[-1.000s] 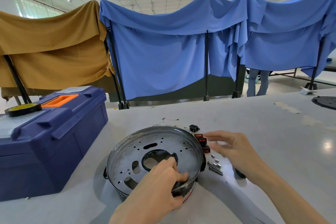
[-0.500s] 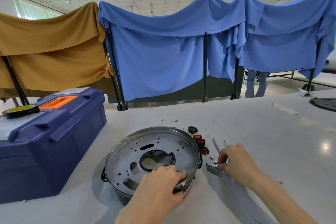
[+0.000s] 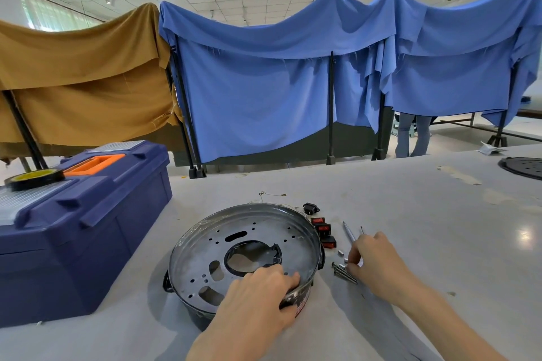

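Observation:
A round metal pan base [image 3: 205, 246], upside down, with a big centre hole and several small holes, sits on the grey table. My left hand [image 3: 258, 296] grips its near rim, fingers curled over the edge. My right hand [image 3: 372, 261] is to the right of the pan, fingers bent down over a small pile of screws [image 3: 341, 271]; what the fingertips hold is hidden. A thin screwdriver [image 3: 349, 231] lies just beyond that hand. Three red rocker switches [image 3: 324, 230] and a black socket [image 3: 311, 209] lie along the pan's right edge.
A dark blue toolbox [image 3: 73, 214] with an orange handle stands at the left, a yellow tape roll [image 3: 33, 179] on its lid. Another round black plate [image 3: 525, 167] lies at the far right. Blue and brown cloth screens stand behind the table, with a person's legs [image 3: 413, 135] beyond.
My right hand drew back from the red switches toward me and came down over the screws. My left hand stayed on the pan's rim.

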`<state>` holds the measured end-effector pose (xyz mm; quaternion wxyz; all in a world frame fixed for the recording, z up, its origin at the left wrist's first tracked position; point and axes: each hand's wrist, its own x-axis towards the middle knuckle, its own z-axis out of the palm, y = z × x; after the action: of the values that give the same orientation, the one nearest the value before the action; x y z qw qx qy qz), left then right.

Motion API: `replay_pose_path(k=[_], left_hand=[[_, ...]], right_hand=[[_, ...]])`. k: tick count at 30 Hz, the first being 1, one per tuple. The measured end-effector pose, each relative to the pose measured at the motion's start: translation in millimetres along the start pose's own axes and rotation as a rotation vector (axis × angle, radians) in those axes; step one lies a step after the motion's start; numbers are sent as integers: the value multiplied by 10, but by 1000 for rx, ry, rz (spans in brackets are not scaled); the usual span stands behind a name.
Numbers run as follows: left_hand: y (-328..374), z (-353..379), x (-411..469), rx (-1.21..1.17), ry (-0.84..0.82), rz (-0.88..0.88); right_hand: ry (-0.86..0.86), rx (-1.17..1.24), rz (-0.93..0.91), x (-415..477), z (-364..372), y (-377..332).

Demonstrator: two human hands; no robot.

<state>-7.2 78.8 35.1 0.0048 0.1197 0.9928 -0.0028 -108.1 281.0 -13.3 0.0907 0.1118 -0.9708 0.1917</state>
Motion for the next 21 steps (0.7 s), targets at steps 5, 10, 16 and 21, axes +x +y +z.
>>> replay_pose_path(k=[5, 10, 16, 21], left_hand=[[-3, 12, 7, -3, 10, -10], [-24, 45, 28, 13, -12, -7], [-37, 62, 37, 21, 21, 7], [-31, 59, 26, 11, 47, 13]], right_hand=[[-14, -81, -5, 14, -12, -29], [-18, -80, -4, -2, -29, -24], [-32, -34, 19, -3, -90, -45], [-25, -112, 3, -40, -100, -127]])
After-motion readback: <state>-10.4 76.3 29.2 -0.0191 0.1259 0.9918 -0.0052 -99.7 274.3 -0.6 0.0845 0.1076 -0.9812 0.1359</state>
